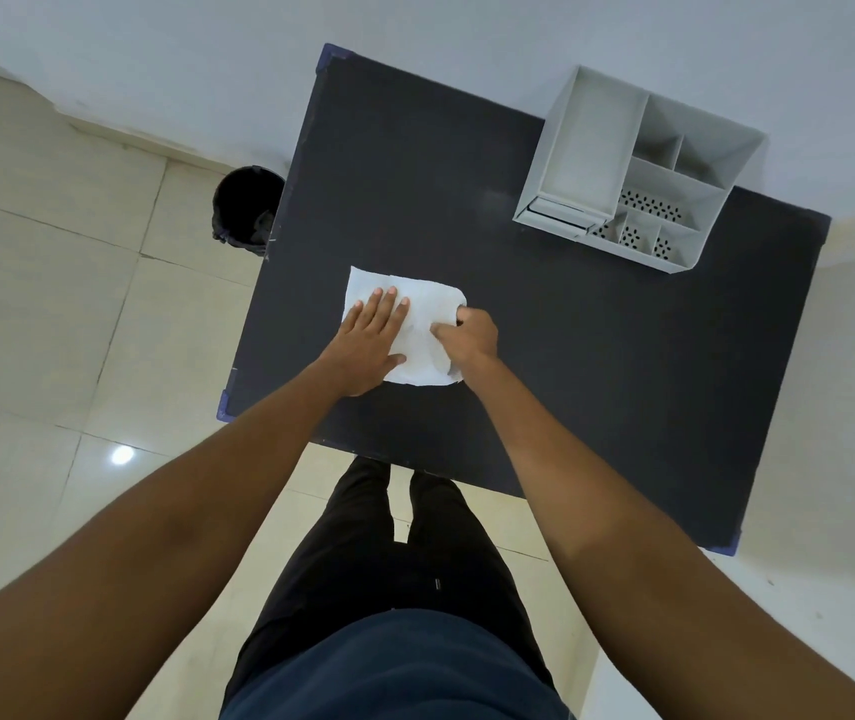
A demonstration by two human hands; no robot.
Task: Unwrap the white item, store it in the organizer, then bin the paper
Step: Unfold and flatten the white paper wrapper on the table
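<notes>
A white paper sheet (428, 304) lies spread on the dark table (570, 356), left of its middle. My left hand (370, 340) rests flat on the paper's left half, fingers apart. My right hand (469, 337) is closed over the paper's right edge, pinching it. The white item cannot be seen; it may be hidden under the paper or my hands. A white organizer (638, 171) with several compartments stands at the table's far right corner. A black bin (246, 207) sits on the floor beside the table's left edge.
A white wall runs behind the table. Pale floor tiles (51, 304) lie to the left. My legs stand at the table's near edge. Blue protectors cap the table corners.
</notes>
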